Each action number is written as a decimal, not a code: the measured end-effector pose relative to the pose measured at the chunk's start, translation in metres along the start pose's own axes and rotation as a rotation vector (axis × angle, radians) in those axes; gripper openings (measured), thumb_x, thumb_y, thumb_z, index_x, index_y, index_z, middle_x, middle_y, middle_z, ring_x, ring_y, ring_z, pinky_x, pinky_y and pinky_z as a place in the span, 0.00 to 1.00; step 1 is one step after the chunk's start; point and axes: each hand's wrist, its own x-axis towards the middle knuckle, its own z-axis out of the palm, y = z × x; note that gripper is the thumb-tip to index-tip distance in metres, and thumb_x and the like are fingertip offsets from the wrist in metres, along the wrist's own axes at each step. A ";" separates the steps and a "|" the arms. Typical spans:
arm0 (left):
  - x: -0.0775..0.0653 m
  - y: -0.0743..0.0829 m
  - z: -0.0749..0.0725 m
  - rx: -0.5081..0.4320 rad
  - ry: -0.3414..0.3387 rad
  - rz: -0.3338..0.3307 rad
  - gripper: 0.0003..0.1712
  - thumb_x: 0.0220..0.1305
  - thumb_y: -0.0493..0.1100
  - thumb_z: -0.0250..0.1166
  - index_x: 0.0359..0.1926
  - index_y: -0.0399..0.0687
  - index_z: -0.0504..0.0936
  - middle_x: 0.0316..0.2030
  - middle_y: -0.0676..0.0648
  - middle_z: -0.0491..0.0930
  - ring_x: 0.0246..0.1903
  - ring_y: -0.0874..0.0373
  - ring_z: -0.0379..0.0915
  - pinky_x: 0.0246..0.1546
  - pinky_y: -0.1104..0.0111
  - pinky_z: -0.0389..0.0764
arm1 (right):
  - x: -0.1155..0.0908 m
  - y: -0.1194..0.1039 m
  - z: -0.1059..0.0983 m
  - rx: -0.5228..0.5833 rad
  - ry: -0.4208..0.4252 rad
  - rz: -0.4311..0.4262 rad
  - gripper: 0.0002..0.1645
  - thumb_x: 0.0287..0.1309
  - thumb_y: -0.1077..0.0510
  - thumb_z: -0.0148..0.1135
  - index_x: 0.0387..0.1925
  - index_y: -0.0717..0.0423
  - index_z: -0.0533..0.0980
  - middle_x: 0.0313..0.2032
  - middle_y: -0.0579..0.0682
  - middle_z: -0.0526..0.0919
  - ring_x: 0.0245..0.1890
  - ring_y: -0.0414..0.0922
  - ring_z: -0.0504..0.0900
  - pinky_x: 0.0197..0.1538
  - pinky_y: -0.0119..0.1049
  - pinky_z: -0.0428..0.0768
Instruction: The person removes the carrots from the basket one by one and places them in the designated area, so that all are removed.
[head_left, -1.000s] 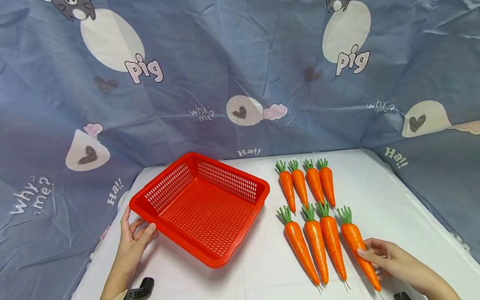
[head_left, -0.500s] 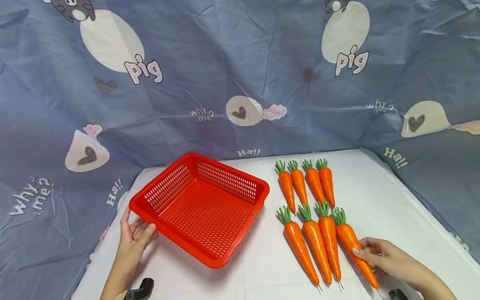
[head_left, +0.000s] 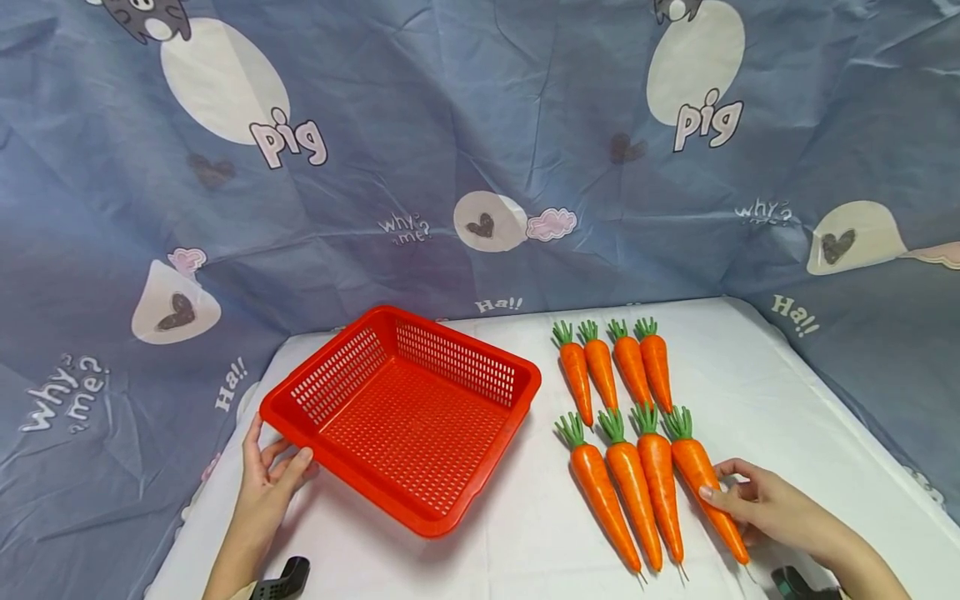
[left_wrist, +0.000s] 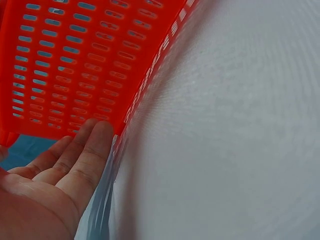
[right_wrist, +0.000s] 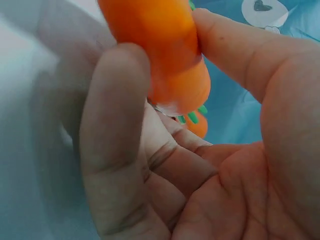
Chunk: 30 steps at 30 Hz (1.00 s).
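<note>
In the head view, my left hand (head_left: 270,475) holds the near left corner of a red plastic basket (head_left: 401,521), its thumb at the rim. Straight fingers (left_wrist: 85,160) lie against the slotted outer wall of the basket (left_wrist: 75,65) in the left wrist view. My right hand (head_left: 765,504) pinches the lower half of the rightmost carrot (head_left: 693,467) in the near row between thumb and fingers, as the right wrist view shows of the carrot (right_wrist: 165,60). Its green top sits close to the neighbouring carrot (head_left: 660,487). Two more carrots lie left of these.
Behind the near row lies a far row of several carrots (head_left: 630,367), green tops pointing away. A white cloth (head_left: 525,542) covers the table. Blue printed fabric (head_left: 420,108) hangs behind and along both sides. The basket stands left of the carrots.
My right hand has moved the rightmost near carrot left and slightly away, closer to its neighbour. The two middle near-row carrots have shifted slightly left. The left hand and basket have stayed put.
</note>
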 end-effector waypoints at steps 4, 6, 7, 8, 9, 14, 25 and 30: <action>0.000 0.000 0.000 0.000 0.003 0.002 0.60 0.78 0.38 0.64 0.86 0.69 0.29 0.61 0.54 0.66 0.48 0.75 0.83 0.46 0.76 0.88 | 0.002 -0.002 -0.001 -0.009 0.007 0.003 0.37 0.77 0.41 0.62 0.65 0.68 0.65 0.29 0.47 0.76 0.28 0.42 0.77 0.32 0.32 0.79; 0.000 -0.001 0.000 -0.004 0.003 0.007 0.59 0.78 0.38 0.64 0.86 0.69 0.29 0.61 0.55 0.66 0.48 0.75 0.83 0.46 0.76 0.88 | 0.003 -0.001 -0.002 -0.009 -0.002 -0.007 0.36 0.78 0.42 0.61 0.66 0.68 0.65 0.29 0.47 0.76 0.29 0.42 0.77 0.33 0.32 0.80; 0.000 -0.002 0.000 -0.007 0.004 0.010 0.59 0.78 0.38 0.64 0.86 0.69 0.29 0.60 0.55 0.66 0.48 0.75 0.83 0.46 0.76 0.88 | 0.003 -0.001 -0.003 -0.010 -0.006 -0.011 0.36 0.78 0.42 0.61 0.66 0.68 0.65 0.29 0.47 0.77 0.29 0.42 0.78 0.33 0.32 0.80; 0.000 -0.002 0.000 -0.009 0.005 0.012 0.59 0.78 0.38 0.64 0.86 0.68 0.29 0.60 0.55 0.66 0.48 0.75 0.83 0.46 0.76 0.88 | 0.003 -0.001 -0.003 -0.010 -0.012 -0.018 0.36 0.78 0.42 0.61 0.66 0.68 0.65 0.30 0.47 0.77 0.29 0.42 0.78 0.33 0.32 0.80; 0.000 -0.002 0.000 -0.012 0.005 0.016 0.59 0.78 0.37 0.64 0.86 0.68 0.29 0.60 0.55 0.67 0.48 0.74 0.83 0.46 0.76 0.88 | 0.004 -0.001 -0.004 -0.011 -0.018 -0.022 0.36 0.78 0.42 0.60 0.66 0.68 0.65 0.30 0.47 0.77 0.29 0.41 0.78 0.33 0.32 0.80; -0.001 -0.003 0.000 -0.019 0.004 0.019 0.59 0.78 0.37 0.63 0.86 0.69 0.29 0.61 0.55 0.66 0.49 0.75 0.83 0.47 0.76 0.88 | 0.005 -0.004 -0.006 -0.030 -0.015 0.002 0.37 0.77 0.41 0.61 0.65 0.69 0.66 0.31 0.47 0.79 0.31 0.42 0.79 0.35 0.33 0.81; -0.001 -0.001 0.000 0.008 0.011 0.022 0.59 0.78 0.38 0.64 0.86 0.69 0.29 0.62 0.54 0.65 0.49 0.76 0.82 0.47 0.77 0.87 | 0.006 -0.002 -0.008 -0.072 0.029 0.018 0.38 0.76 0.41 0.62 0.66 0.69 0.66 0.31 0.47 0.79 0.30 0.41 0.78 0.34 0.32 0.79; -0.001 -0.001 0.000 0.010 0.013 0.028 0.59 0.78 0.37 0.64 0.86 0.69 0.29 0.62 0.54 0.65 0.50 0.76 0.82 0.47 0.77 0.87 | 0.008 -0.003 -0.006 -0.076 0.040 0.014 0.39 0.75 0.40 0.63 0.66 0.69 0.66 0.29 0.47 0.78 0.29 0.41 0.77 0.33 0.32 0.78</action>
